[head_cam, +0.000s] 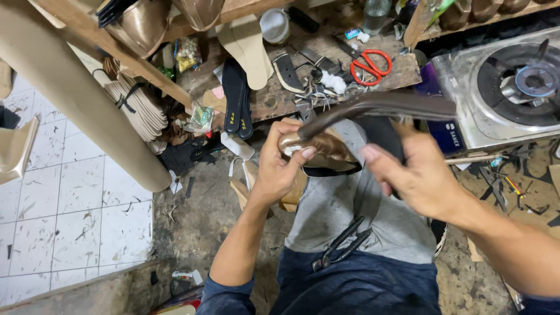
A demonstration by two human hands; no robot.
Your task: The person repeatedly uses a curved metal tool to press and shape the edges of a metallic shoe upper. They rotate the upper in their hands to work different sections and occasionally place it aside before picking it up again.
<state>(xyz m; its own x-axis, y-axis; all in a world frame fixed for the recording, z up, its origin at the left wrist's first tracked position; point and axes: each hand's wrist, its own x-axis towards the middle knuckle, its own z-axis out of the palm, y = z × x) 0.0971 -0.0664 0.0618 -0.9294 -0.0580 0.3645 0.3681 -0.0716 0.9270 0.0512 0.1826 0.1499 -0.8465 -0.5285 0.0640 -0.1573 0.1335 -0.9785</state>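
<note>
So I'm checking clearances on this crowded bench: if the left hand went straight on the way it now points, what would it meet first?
The left hand points up and right, already gripping the bronze shoe. Straight on, it would likely meet the dark tool pressed across that shoe, though depth is unclear.

Bronze shoe upper (pixel 318 146) (shiny, on a last), held above lap, dark curved tool (pixel 373 105) pressed against it
</note>
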